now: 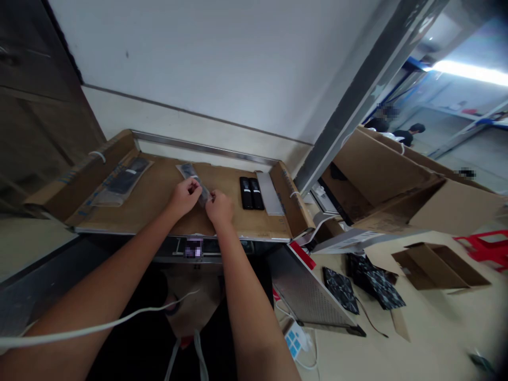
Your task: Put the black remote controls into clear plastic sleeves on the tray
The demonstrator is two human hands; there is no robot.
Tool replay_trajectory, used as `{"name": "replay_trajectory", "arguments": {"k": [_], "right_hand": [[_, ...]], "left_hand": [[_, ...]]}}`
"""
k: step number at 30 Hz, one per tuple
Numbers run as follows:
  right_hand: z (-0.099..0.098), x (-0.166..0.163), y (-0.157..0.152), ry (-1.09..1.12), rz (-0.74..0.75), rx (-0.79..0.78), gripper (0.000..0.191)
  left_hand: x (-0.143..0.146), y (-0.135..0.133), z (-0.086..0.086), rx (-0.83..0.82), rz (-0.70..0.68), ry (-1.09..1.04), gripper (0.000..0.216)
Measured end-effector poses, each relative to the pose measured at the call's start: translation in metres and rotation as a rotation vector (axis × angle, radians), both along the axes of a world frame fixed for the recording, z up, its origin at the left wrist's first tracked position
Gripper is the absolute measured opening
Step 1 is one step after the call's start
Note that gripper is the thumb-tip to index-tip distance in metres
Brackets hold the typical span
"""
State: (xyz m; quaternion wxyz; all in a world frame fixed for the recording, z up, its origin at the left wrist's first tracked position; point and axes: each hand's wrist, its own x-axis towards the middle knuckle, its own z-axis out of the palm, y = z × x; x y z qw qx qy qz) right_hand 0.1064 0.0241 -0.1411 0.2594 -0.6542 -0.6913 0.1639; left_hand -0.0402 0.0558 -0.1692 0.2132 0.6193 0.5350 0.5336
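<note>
Between my two hands lies a clear plastic bag point(187, 169) with a dark, slim item with a white label inside, set at a slant over the cardboard-lined bench. My left hand point(185, 197) pinches the side of the bag with bent fingers. The near end of the bag is in the closed fingers of my right hand point(220, 206). Two slim black devices point(251, 193) with white labels lie side by side to the right, with a flat whitish sheet or stack point(271, 194) beside them. At the left rests another bagged dark item point(126, 177).
Cardboard side walls point(291, 198) bound the bench. A large open carton point(391, 180) stands to the right. On the floor are a smaller carton point(440, 267), black patterned packages point(373, 280) and a power strip point(293, 341). A white cable point(119, 321) crosses near my left forearm. People are in the background.
</note>
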Motion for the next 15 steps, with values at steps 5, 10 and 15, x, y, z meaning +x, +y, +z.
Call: {"name": "replay_trajectory", "arguments": {"k": [5,10,15], "right_hand": [[-0.001,0.005,-0.013,-0.02,0.028,0.012,0.024],[-0.005,0.012,-0.03,0.029,0.053,0.041,0.019],[-0.012,0.027,-0.034,0.316,0.353,-0.045,0.013]], "left_hand": [[-0.002,0.003,-0.004,-0.013,0.039,-0.02,0.011],[-0.004,0.003,-0.004,-0.022,0.087,-0.014,0.01],[-0.004,-0.005,0.003,0.007,0.197,0.005,0.014]]}}
